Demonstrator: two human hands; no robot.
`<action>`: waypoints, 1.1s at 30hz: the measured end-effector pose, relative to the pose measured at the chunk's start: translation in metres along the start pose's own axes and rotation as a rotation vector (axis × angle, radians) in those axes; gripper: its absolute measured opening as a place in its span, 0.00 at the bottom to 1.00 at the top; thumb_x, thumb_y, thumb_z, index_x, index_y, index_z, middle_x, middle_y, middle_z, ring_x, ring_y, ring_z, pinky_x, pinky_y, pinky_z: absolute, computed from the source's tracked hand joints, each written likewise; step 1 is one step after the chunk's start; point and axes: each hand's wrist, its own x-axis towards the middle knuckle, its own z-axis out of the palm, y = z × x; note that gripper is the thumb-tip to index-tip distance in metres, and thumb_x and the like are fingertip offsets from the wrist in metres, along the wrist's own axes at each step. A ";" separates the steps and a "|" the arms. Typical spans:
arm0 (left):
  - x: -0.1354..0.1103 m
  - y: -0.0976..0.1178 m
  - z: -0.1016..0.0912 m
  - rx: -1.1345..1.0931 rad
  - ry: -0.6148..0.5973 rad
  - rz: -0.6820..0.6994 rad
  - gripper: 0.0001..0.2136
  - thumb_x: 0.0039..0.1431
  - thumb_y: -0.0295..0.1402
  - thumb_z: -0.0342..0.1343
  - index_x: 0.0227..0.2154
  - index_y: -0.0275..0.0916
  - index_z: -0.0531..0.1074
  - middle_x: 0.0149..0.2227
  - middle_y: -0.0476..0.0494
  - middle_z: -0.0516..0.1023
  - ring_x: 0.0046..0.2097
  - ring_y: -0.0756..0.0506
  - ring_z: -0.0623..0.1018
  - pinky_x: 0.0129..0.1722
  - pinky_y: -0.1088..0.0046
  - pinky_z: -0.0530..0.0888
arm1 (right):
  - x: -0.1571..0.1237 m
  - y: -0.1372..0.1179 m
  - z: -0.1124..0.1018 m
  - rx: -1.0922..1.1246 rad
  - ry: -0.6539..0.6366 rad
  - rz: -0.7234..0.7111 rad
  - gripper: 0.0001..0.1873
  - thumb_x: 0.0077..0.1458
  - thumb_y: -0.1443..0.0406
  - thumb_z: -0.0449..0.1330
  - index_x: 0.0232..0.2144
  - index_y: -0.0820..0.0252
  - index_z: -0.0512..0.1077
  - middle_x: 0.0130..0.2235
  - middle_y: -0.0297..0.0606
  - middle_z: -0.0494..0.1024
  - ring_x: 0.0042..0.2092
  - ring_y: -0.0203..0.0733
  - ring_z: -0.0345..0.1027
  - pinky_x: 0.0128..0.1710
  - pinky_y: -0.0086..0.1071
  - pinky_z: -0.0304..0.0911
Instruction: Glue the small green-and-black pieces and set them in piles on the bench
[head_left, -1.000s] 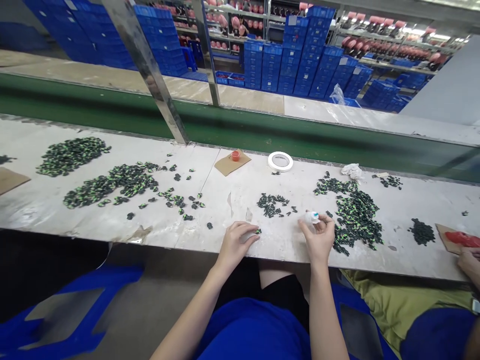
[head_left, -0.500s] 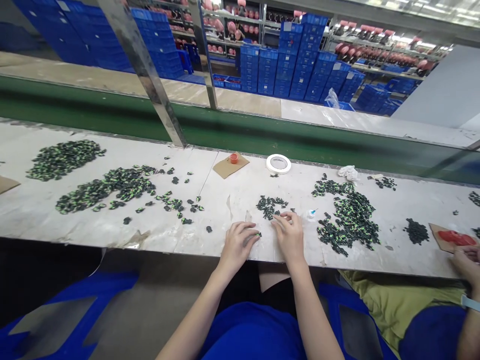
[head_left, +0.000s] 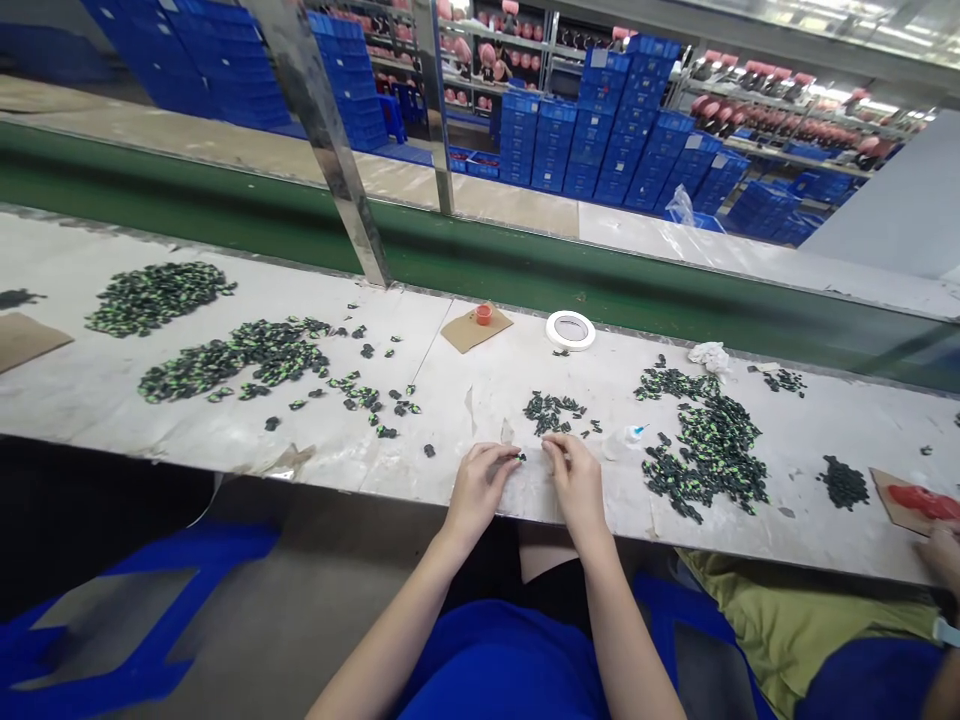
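Observation:
My left hand (head_left: 480, 487) rests on the near edge of the white workbench (head_left: 112, 420), its fingers pinched on a small green-and-black part (head_left: 519, 457). Close beside it, my right hand (head_left: 576, 478) is curled with fingertips pressed together, and what they hold is too small to make out. A small heap of dark parts (head_left: 553, 410) lies just beyond both hands. A little glue bottle with a blue tip (head_left: 627, 436) lies on the bench to the right of my right hand.
Larger heaps of green-and-black parts lie at right (head_left: 709, 450) and left (head_left: 240, 355). A white tape roll (head_left: 570, 329) and a red cap on cardboard (head_left: 483, 314) sit farther back. Another person's hand (head_left: 941, 550) is at the far right by a red piece (head_left: 921, 500).
My right hand has set the glue bottle down on the bench and moved left to the small heap, then back beside my left hand. The left hand stayed put.

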 end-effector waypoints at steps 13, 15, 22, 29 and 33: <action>-0.005 0.017 -0.007 0.088 -0.001 0.247 0.08 0.61 0.29 0.53 0.37 0.42 0.78 0.34 0.43 0.80 0.42 0.43 0.74 0.41 0.64 0.76 | -0.021 -0.019 -0.009 0.267 -0.115 0.173 0.09 0.52 0.60 0.62 0.31 0.58 0.79 0.33 0.39 0.81 0.35 0.43 0.76 0.36 0.34 0.72; -0.004 0.022 -0.010 0.096 -0.026 0.312 0.08 0.61 0.28 0.53 0.38 0.41 0.77 0.33 0.43 0.80 0.42 0.42 0.73 0.41 0.64 0.76 | -0.021 -0.023 -0.013 0.302 -0.144 0.159 0.07 0.52 0.61 0.62 0.30 0.57 0.79 0.33 0.39 0.81 0.35 0.42 0.76 0.35 0.33 0.72; -0.002 0.039 -0.018 0.135 -0.075 0.436 0.09 0.61 0.26 0.52 0.38 0.40 0.77 0.30 0.43 0.80 0.42 0.41 0.71 0.38 0.64 0.74 | -0.025 -0.028 -0.020 0.406 -0.130 0.178 0.06 0.50 0.62 0.64 0.30 0.56 0.80 0.35 0.39 0.82 0.38 0.44 0.76 0.38 0.35 0.73; -0.005 0.040 -0.018 0.072 -0.123 0.397 0.09 0.61 0.27 0.53 0.37 0.42 0.78 0.32 0.42 0.81 0.44 0.41 0.71 0.41 0.62 0.74 | -0.028 -0.028 -0.021 0.491 -0.077 0.164 0.04 0.46 0.64 0.66 0.28 0.56 0.80 0.33 0.39 0.82 0.36 0.43 0.76 0.37 0.35 0.74; -0.009 0.046 -0.017 0.059 -0.150 0.177 0.07 0.58 0.30 0.56 0.36 0.44 0.79 0.35 0.41 0.79 0.47 0.40 0.73 0.46 0.60 0.72 | -0.031 -0.027 -0.020 0.486 -0.026 0.232 0.08 0.44 0.64 0.67 0.31 0.59 0.79 0.31 0.39 0.81 0.32 0.41 0.76 0.35 0.34 0.75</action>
